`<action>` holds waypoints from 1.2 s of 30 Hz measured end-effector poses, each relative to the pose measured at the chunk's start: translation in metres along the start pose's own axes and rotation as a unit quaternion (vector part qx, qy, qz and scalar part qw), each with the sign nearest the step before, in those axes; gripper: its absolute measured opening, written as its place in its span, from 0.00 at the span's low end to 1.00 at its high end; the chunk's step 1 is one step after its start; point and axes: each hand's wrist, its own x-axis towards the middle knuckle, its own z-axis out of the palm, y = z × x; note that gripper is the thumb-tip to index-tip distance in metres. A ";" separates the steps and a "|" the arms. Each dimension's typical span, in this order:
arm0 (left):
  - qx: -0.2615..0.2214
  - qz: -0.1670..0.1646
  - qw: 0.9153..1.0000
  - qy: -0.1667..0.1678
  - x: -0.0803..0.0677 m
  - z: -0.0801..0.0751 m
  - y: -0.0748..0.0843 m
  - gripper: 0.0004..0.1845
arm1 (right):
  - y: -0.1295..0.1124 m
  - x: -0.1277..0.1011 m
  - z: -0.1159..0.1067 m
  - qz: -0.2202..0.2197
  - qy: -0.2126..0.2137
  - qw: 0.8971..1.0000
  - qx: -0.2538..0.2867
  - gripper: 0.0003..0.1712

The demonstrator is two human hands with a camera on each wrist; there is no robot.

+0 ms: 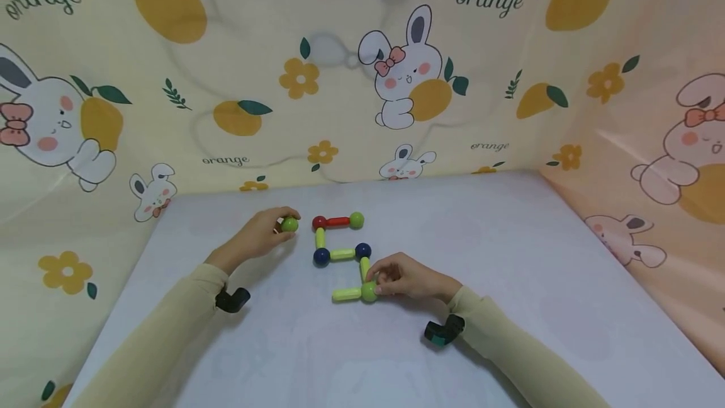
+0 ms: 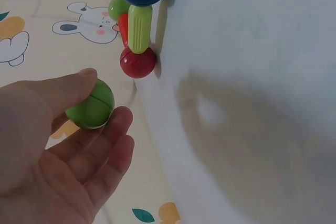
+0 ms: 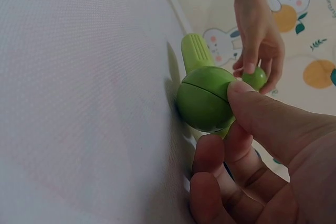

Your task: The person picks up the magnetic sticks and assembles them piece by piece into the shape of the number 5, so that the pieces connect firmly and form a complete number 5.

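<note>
My left hand point(image 1: 262, 232) pinches a loose green ball point(image 2: 93, 106) between thumb and fingers, to the left of a flat zigzag of balls and sticks. In that zigzag, a red stick point(image 1: 338, 221) joins a red ball point(image 1: 320, 223) to another green ball point(image 1: 356, 220). Yellow-green sticks point(image 1: 342, 255) link the red ball to two dark blue balls point(image 1: 321, 257) and on to a near green ball point(image 3: 206, 98). With thumb and fingers my right hand point(image 1: 409, 277) grips this near ball. From it a yellow-green stick point(image 1: 346, 294) points left, its other end free.
The zigzag lies on a white table point(image 1: 510, 257). A patterned cloth point(image 1: 351, 80) with rabbits and oranges rises behind the table and along its sides. Each sleeve carries a black wrist device, one on the left point(image 1: 233, 300) and one on the right point(image 1: 444, 330).
</note>
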 end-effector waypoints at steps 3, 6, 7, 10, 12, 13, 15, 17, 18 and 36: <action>-0.003 0.000 1.000 -0.008 -0.004 0.003 0.000 0.21 | 0.002 -0.001 0.001 -0.001 0.002 1.000 0.001 0.14; -0.001 -0.001 1.000 -0.017 -0.008 0.006 0.002 0.20 | 0.004 -0.002 0.001 -0.001 0.001 1.000 0.001 0.13; 0.000 -0.001 1.000 -0.018 -0.010 0.007 0.003 0.20 | 0.004 -0.002 0.000 -0.001 0.000 1.000 0.001 0.13; 0.003 -0.004 1.000 -0.021 -0.014 0.010 0.007 0.20 | 0.003 -0.001 -0.001 -0.001 0.000 1.000 0.000 0.13; 0.001 -0.002 1.000 -0.021 -0.016 0.010 0.011 0.20 | 0.002 -0.001 -0.001 0.000 0.000 1.000 -0.002 0.13; -0.002 -0.003 1.000 -0.022 -0.016 0.011 0.012 0.20 | 0.002 -0.001 -0.002 0.000 -0.001 1.000 -0.003 0.13; -0.008 -0.003 1.000 -0.025 -0.019 0.012 0.015 0.20 | 0.002 0.000 -0.002 0.003 0.000 1.000 -0.005 0.13; -0.014 -0.002 0.999 -0.032 -0.021 0.014 0.017 0.20 | 0.002 0.000 -0.003 0.003 -0.002 1.000 -0.005 0.13; -0.017 -0.002 0.999 -0.035 -0.022 0.015 0.018 0.19 | 0.002 0.001 -0.003 0.004 -0.002 1.000 -0.006 0.13; -0.060 0.025 0.994 -0.088 -0.044 0.050 0.034 0.16 | 0.003 0.000 0.000 -0.005 -0.006 1.000 0.013 0.13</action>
